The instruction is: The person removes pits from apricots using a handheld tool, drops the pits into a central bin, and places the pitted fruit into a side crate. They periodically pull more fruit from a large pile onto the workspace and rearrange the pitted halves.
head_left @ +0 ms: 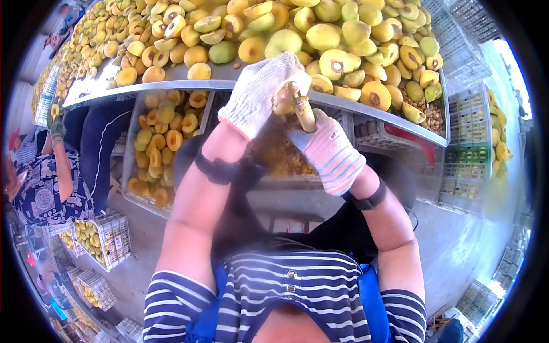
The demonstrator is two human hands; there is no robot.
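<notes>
My left hand [260, 91], in a white knit glove, is closed around a yellow fruit half [282, 98] at the table's front edge. My right hand [331, 151], in a striped glove, grips the pale handle of a tool [305, 113]. The tool's narrow metal end touches the fruit's cut side. Below both hands sits a container of wet orange-brown scraps [280, 153], partly hidden by my arms. Halved yellow and green fruits [324, 36] are heaped on the metal table [211, 84] just beyond my hands.
A crate of fruit halves [128, 166] stands left of my legs. More crates [116, 240] are on the floor farther left, and stacked crates [466, 166] stand at the right. A co-worker [48, 183] sits at the far left. Brown pits [433, 117] lie at the table's right corner.
</notes>
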